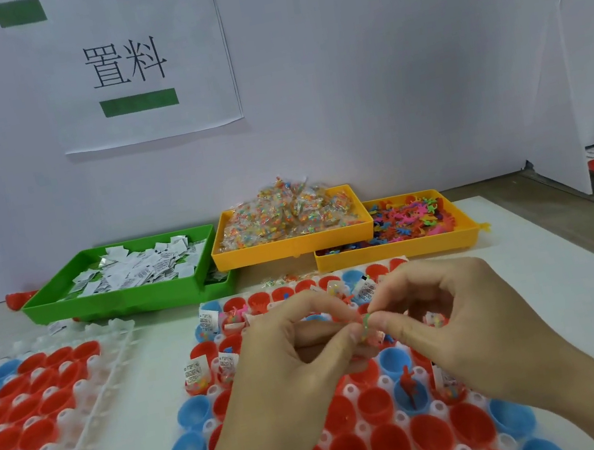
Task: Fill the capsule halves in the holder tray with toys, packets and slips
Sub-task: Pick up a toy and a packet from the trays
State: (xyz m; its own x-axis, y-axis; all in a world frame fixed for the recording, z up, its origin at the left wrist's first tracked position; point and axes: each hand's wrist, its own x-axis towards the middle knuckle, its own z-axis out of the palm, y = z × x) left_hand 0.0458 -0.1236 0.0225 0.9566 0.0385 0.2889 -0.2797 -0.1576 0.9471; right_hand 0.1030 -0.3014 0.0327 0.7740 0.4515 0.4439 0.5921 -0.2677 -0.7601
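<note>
The capsule halves (389, 442) sit in the holder tray (350, 390) on the worktop — both hands, left (293, 368) and right (459, 319), pinch one small toy (365, 325) above them — next, I think, drop it into an empty half.

A small packing or assembly workstation, hand-work style: a white tabletop (532, 262) set against a plain partition wall (379, 71) bearing a printed paper sign (139, 62) with Chinese characters. Along the wall stand sorting bins: a green tray (129, 294) of white slips, a yellow tray (291, 247) of clear packets, another yellow tray (399, 248) of small coloured toys. Moulded holder trays (363, 431) of red and blue capsule halves cover the front
</note>
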